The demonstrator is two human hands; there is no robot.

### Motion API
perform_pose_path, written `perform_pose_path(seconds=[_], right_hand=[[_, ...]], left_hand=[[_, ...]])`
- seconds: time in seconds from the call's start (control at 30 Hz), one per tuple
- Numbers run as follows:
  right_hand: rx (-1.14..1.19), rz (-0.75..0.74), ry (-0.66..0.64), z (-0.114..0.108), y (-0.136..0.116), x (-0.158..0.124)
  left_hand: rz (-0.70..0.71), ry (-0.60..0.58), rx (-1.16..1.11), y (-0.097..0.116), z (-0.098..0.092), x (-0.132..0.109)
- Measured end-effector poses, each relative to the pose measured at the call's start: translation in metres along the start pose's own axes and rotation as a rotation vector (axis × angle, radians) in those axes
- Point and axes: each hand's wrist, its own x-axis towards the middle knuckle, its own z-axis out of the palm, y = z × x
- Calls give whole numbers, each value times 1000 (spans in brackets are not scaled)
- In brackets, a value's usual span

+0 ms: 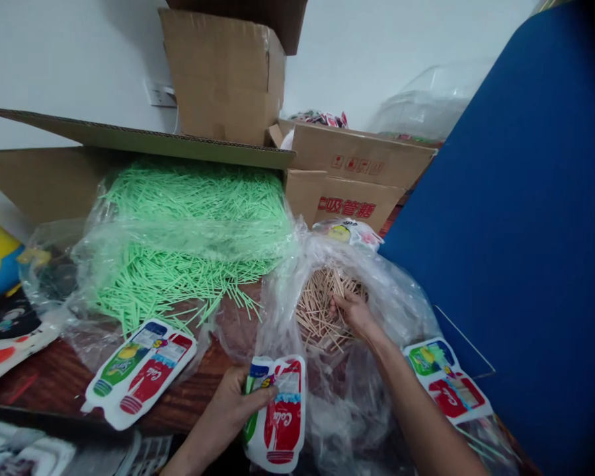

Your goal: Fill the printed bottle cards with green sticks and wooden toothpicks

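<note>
My left hand [240, 400] grips a bottle-shaped packet [283, 423] by its left edge, thumb across the front; it is printed with a red cola bottle beside a green one. My right hand [353, 312] reaches into a clear plastic bag [396, 291], its fingers closed on some thin brown straw-like sticks [322, 311] at the top of the loose heap there. A matching packet [141, 373] lies on the table to the left, by a large pile of thin green sticks [193, 205]. Another such packet [446, 380] lies right of my right forearm.
An opened cardboard box [188, 142] stands behind the green pile, with a taller carton [223, 73] at the back. A box with red lettering [357, 192] is behind the brown sticks. A blue panel [515, 218] borders the right side. Dark wooden table [193, 390] shows in front.
</note>
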Motion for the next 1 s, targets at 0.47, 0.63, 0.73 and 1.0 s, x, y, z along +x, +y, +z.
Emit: perform_pose_path(seconds=[0.47, 0.63, 0.73, 1.0], right_hand=[[111, -92, 42, 28, 22, -56], [115, -102, 89, 24, 14, -58], [283, -111, 152, 18, -1, -59], [705, -131, 179, 30, -38, -71]], left_hand=[[3, 2, 37, 2, 12, -3], [-4, -34, -4, 5, 12, -4], [-28, -37, -44, 3, 9, -2], [-47, -98, -102, 5, 13, 5]])
